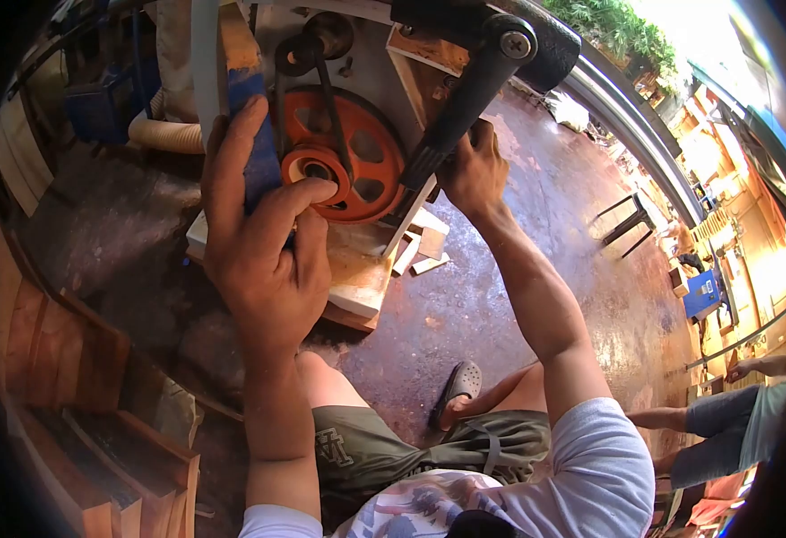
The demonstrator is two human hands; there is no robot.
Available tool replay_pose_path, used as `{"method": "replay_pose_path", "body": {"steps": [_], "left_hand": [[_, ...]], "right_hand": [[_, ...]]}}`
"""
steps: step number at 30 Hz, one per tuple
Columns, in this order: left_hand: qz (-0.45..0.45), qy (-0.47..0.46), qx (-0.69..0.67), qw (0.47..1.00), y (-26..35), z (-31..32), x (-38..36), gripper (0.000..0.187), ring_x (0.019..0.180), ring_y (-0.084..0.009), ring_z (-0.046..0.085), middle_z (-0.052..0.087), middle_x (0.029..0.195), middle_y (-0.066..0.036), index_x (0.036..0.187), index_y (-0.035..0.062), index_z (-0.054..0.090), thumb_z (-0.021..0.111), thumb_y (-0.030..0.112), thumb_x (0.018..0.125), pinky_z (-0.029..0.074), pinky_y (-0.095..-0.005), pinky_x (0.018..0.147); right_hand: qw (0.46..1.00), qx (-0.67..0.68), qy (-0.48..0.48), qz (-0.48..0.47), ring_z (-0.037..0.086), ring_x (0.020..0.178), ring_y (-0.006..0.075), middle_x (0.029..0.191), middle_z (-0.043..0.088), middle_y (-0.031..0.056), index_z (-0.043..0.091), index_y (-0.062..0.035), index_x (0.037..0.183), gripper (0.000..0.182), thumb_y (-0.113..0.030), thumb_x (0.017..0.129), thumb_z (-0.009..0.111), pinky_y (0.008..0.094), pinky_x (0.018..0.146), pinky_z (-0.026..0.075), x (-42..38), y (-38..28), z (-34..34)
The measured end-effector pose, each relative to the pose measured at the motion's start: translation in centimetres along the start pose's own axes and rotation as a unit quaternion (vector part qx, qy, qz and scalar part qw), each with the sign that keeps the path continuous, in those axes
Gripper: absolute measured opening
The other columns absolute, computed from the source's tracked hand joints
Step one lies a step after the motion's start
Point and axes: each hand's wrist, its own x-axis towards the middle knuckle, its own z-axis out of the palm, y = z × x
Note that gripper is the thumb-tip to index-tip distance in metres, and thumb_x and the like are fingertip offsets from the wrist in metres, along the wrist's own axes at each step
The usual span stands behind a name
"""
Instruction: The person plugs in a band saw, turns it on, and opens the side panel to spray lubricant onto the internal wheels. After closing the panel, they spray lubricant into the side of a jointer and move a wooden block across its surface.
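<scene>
My left hand [272,255] is raised with its fingers apart. Some of them stretch up along a blue-painted wooden post [259,148]. Another finger points right, its tip at the hub of an orange spoked pulley [384,148], apparently touching it. A dark belt [328,103] runs from this pulley up to a small dark pulley [296,56]. To the right, my right hand [475,175] reaches behind a black bar [465,103] joined by a large screw. Its fingers are bent and mostly hidden there, so what they touch cannot be made out.
Wood offcuts [424,242] lie on the floor below the pulley. Wooden boards [133,457] stand at lower left, near a ribbed hose [164,134]. A black stool [630,220] and a blue box [702,294] are at right. Another person [725,421] stands at the right edge.
</scene>
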Motion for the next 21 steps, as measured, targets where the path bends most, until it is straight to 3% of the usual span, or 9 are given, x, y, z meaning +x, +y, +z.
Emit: {"method": "replay_pose_path", "body": {"steps": [16,19,21], "left_hand": [[0.003,0.0,0.003,1.0,-0.2,-0.2,-0.1,0.022,0.13,-0.041,0.056,0.055,0.142,-0.023,0.09,0.0032,0.072,0.063,-0.011,0.075,0.047,-0.045,0.106],[0.009,-0.009,0.015,1.0,-0.1,-0.5,0.1,0.023,0.13,-0.041,0.055,0.055,0.142,-0.024,0.09,0.0031,0.072,0.061,-0.011,0.076,0.047,-0.0454,0.105],[0.0,-0.015,0.012,1.0,0.0,-0.7,0.1,0.023,0.13,-0.0409,0.055,0.054,0.143,-0.024,0.091,0.003,0.072,0.06,-0.011,0.077,0.048,-0.0455,0.105]], "right_hand": [[1.0,0.001,0.012,0.027,0.063,0.109,0.0375,0.123,0.056,0.0149,0.055,-0.0215,0.134,0.061,-0.025,0.078,0.079,0.0499,0.075,0.057,-1.1,0.0,0.1],[0.996,0.055,0.001,0.068,0.063,0.108,0.0399,0.123,0.056,0.0162,0.055,-0.0166,0.134,0.061,-0.026,0.079,0.079,0.0504,0.083,0.055,-2.2,0.8,0.2],[0.984,0.115,0.043,0.131,0.062,0.108,0.0411,0.121,0.058,0.0177,0.055,-0.0133,0.134,0.062,-0.026,0.078,0.08,0.0499,0.087,0.054,-2.5,1.2,0.3]]}}
